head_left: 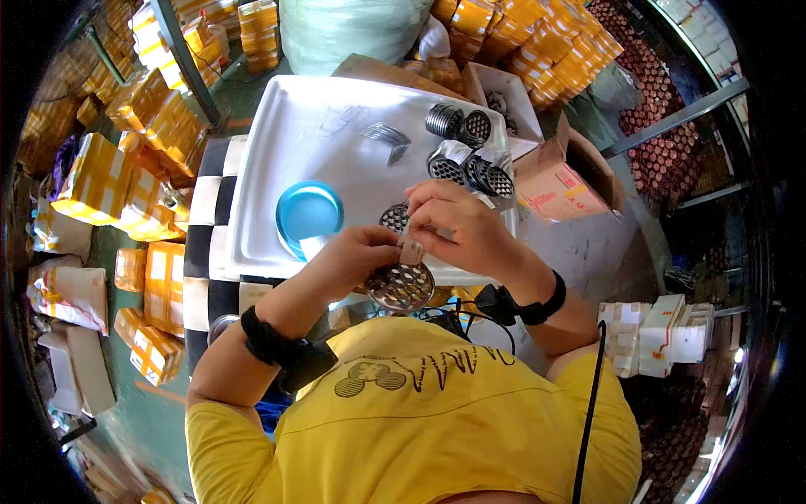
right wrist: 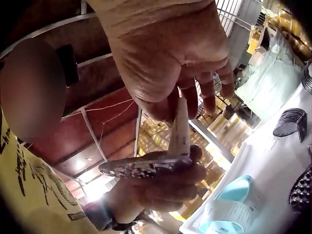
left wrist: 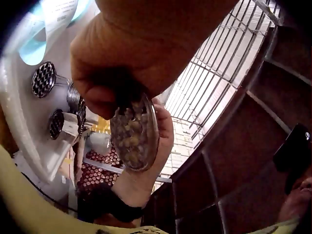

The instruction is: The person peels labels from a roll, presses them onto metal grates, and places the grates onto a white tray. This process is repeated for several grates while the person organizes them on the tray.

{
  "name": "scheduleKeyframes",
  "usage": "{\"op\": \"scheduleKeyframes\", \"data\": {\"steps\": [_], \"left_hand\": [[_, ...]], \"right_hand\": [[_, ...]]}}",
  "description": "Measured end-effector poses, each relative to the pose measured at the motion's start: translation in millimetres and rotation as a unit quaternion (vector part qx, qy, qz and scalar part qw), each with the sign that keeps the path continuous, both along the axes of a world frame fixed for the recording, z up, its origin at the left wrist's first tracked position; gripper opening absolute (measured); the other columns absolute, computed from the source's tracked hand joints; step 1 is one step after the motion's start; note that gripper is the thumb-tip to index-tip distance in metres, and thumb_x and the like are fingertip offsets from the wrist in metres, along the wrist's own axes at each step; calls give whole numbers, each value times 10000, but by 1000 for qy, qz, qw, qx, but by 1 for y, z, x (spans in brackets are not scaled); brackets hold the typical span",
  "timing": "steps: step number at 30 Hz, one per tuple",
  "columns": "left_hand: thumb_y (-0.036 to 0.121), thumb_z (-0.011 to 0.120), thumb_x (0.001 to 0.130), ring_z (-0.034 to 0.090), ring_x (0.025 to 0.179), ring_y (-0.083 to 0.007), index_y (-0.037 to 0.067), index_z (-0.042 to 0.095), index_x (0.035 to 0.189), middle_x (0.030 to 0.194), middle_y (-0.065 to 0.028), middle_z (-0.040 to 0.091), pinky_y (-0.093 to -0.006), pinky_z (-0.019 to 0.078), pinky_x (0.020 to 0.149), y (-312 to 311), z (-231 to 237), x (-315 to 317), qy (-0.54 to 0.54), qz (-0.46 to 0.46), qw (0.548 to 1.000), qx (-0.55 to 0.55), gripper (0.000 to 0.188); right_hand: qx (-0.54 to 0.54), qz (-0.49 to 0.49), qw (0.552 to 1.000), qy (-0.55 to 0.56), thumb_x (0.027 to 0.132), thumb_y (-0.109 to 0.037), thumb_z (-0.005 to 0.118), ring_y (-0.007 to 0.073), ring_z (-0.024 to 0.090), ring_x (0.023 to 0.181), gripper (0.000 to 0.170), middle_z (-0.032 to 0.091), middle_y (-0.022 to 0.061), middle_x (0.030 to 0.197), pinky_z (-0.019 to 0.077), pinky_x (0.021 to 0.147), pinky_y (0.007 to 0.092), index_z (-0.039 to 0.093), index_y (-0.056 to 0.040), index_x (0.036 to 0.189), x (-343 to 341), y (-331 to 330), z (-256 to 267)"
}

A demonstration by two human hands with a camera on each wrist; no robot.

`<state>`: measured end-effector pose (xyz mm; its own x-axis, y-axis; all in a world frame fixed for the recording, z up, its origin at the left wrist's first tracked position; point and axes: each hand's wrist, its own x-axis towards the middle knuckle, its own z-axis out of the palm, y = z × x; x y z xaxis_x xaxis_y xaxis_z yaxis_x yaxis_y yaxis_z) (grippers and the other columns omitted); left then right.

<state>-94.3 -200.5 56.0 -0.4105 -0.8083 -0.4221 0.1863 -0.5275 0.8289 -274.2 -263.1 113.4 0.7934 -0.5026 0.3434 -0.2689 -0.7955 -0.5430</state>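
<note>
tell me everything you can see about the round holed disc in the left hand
The disc is round, shiny and silvery, metal by its look, with many holes and a narrow rim. The left hand grips it at one edge, near the close side of the white tray. A pale strip rises from near that edge, its other end pinched by the right hand; whether it is stuck on is unclear.

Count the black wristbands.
2: the left wristband on the left wrist, and the right wristband on the right wrist. Others could be hidden in the clutter.
</note>
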Motion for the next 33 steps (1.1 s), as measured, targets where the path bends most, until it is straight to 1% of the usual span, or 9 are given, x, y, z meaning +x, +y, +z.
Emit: {"op": "scheduleKeyframes", "data": {"steps": [1, 4, 8, 11, 13, 19, 29, 32, 33], "left_hand": [[56, 528, 788, 598, 691, -136, -34, 583, 977, 834, -79, 622, -263, 496, 645, 0, 2, 1, -18, 0, 1000, -6, 218], [25, 483, 784, 599, 734, -146, -48, 563, 1017, 878, -95, 620, -265, 493, 683, 3, 3, 2, 60, 18, 998, -1, 257], [15, 467, 815, 573, 768, -122, -62, 539, 1043, 897, -85, 589, -230, 476, 695, 6, 2, 4, 100, 33, 994, 15, 251], [17, 466, 816, 573, 770, -119, -67, 537, 1042, 903, -87, 590, -230, 474, 707, 6, 1, 4, 108, 29, 994, -1, 251], [18, 466, 818, 573, 765, -117, -66, 537, 1043, 900, -85, 592, -230, 474, 712, 6, 10, 4, 117, 27, 993, -1, 251], [40, 487, 831, 580, 762, -107, -60, 554, 1022, 892, -77, 605, -229, 474, 707, 7, 11, 4, 104, 30, 994, -28, 225], [91, 543, 832, 579, 721, -99, -59, 589, 948, 820, -68, 621, -224, 471, 656, 4, 6, 3, -1, 62, 994, -87, 195], [75, 539, 827, 581, 713, -102, -64, 591, 936, 814, -73, 623, -228, 475, 649, 3, 17, 6, -42, 75, 991, -106, 184], [69, 537, 825, 582, 714, -103, -65, 592, 934, 816, -75, 623, -227, 476, 648, 2, 20, 7, -46, 79, 990, -107, 182]], "right_hand": [[-13, -11, 1000, -3, 671, 18, 644, 250, 554, 945, 130, 543, 91, 894, 451, 775, 319, 561, -29, 758, 1, 0, -1], [-24, -30, 999, -9, 673, 19, 637, 250, 559, 926, 126, 554, 96, 892, 454, 774, 315, 559, -25, 762, 2, 0, -1], [-52, -36, 998, -16, 675, 23, 629, 238, 582, 838, 131, 567, 107, 880, 469, 728, 302, 546, -23, 765, 3, 2, 1], [-9, -84, 996, -32, 683, -48, 627, 300, 552, 768, 150, 550, 114, 795, 454, 678, 369, 508, -30, 773, 6, 7, -1], [-22, -81, 996, -28, 678, -45, 626, 306, 547, 741, 157, 546, 115, 779, 450, 657, 372, 500, -32, 771, 7, 6, -1], [-75, -92, 993, -25, 660, -47, 627, 307, 545, 742, 153, 544, 115, 773, 445, 661, 380, 503, -43, 748, 11, 9, 1], [-173, -71, 982, -19, 664, -72, 640, 288, 549, 783, 148, 547, 99, 804, 445, 691, 386, 510, -50, 731, 17, 11, 8], [-139, -84, 986, -46, 709, -133, 654, 243, 572, 810, 205, 571, 102, 880, 466, 706, 349, 554, -32, 858, 12, 12, 0], [-38, -107, 985, -133, 725, -157, 656, 222, 573, 825, 253, 573, 107, 911, 469, 712, 332, 552, -25, 914, 13, 15, -3]]}}
